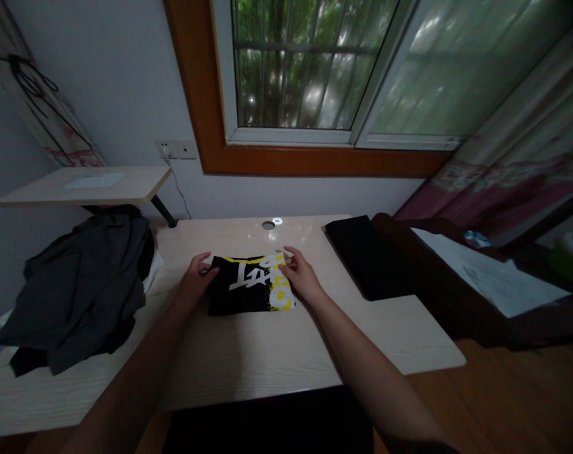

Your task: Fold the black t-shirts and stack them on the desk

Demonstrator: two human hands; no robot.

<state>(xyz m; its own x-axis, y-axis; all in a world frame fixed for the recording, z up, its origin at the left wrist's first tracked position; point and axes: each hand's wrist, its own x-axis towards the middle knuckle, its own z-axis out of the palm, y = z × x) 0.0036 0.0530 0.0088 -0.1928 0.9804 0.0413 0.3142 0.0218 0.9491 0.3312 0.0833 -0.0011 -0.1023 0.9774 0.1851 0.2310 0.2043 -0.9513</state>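
A folded black T-shirt [239, 296] with white lettering and a yellow patch lies on the pale wooden desk in front of me. My left hand [198, 277] pinches its upper left corner, thumb on top and fingers behind the edge. At the upper right corner, my right hand [302, 275] grips the cloth the same way. The shirt's underside and some of my fingertips are hidden.
On the left, a heap of dark grey and black clothes [82, 284] sits under a raised shelf [139, 183]. To the right lies a flat black folded item [357, 252]. The desk [277, 359] has a round cable hole [268, 226] near the wall, below the window.
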